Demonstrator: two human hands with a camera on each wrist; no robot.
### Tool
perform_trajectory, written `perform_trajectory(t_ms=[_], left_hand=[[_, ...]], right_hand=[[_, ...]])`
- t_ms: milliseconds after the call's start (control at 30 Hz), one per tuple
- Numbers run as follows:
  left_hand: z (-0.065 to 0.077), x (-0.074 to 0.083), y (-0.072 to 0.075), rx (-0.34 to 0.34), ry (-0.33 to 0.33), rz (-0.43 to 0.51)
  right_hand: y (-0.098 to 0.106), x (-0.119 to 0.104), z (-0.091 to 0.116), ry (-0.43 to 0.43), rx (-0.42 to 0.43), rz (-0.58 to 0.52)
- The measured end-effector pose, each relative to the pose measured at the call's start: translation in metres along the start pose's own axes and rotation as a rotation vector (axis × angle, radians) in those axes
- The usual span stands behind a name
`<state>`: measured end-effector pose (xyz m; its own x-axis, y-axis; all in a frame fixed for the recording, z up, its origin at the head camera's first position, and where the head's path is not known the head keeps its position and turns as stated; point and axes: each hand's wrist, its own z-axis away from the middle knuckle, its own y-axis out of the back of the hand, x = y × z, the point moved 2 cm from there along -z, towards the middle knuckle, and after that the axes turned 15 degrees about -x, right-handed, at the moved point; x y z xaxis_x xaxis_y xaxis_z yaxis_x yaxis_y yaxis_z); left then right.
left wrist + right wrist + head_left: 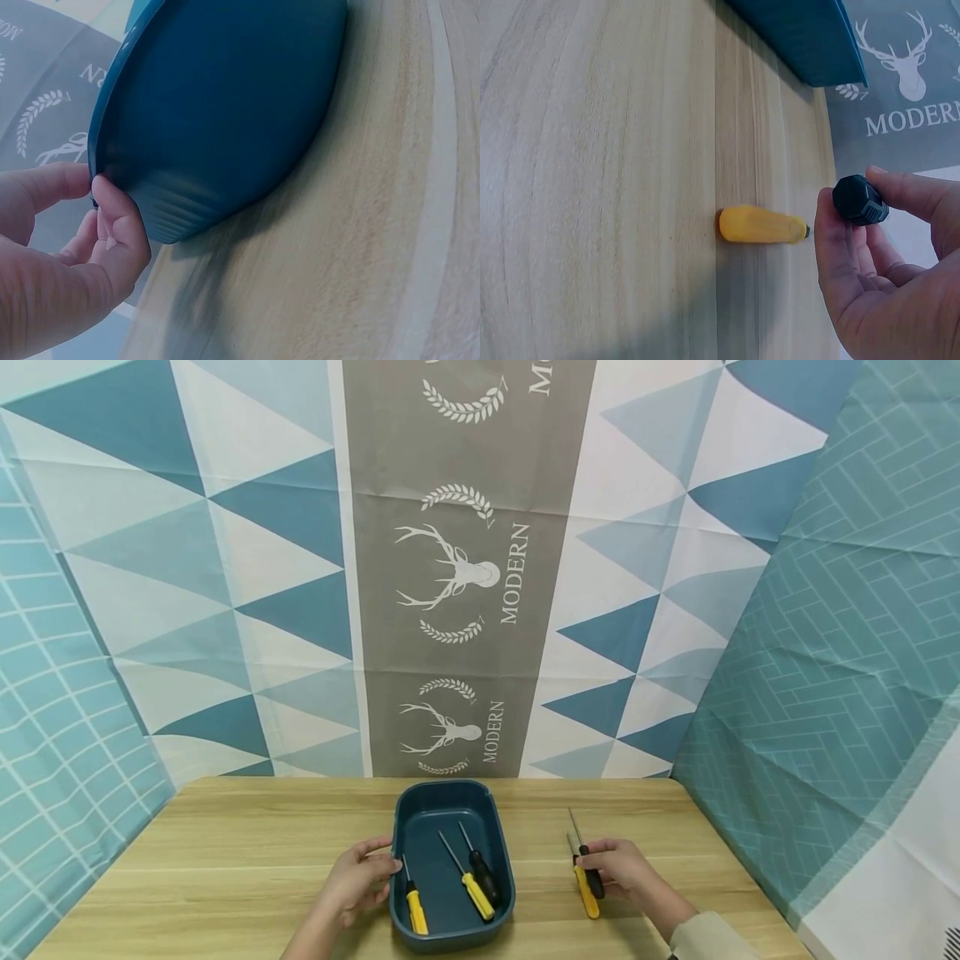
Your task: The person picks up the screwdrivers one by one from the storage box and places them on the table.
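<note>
My left hand (358, 881) pinches the left rim of a dark blue plastic bin (435, 843), its thumb and fingers on either side of the edge in the left wrist view. Inside lie a yellow-and-black screwdriver (416, 910) at the left, a yellow screwdriver (477, 896) and a black screwdriver (483, 877) at the right. To the right of the bin, my right hand (621, 866) holds another black-handled screwdriver (860, 200) between thumb and fingers, handle end toward the wrist camera. Below it a yellow-handled screwdriver (759, 225) rests on the table.
The bin stands on a light wood-grain table (262, 860), near the middle. Behind the table's far edge hangs a patterned cloth (442, 635) with deer heads and triangles. Teal cloth (840, 710) hangs along the right side and light blue checked cloth (60, 760) on the left.
</note>
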<state>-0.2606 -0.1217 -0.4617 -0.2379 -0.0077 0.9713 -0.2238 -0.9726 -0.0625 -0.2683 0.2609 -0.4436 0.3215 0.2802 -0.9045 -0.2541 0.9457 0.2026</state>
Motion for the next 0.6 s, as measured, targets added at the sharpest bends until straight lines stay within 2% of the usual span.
perform_trajectory(t_ms=[167, 600], left_hand=[[0.000, 0.000, 0.000, 0.004, 0.002, 0.002], [-0.002, -0.001, 0.001, 0.004, 0.000, 0.006]], right_hand=[[0.006, 0.004, -0.001, -0.017, 0.039, 0.006], [0.015, 0.015, -0.001, -0.053, 0.069, 0.030]])
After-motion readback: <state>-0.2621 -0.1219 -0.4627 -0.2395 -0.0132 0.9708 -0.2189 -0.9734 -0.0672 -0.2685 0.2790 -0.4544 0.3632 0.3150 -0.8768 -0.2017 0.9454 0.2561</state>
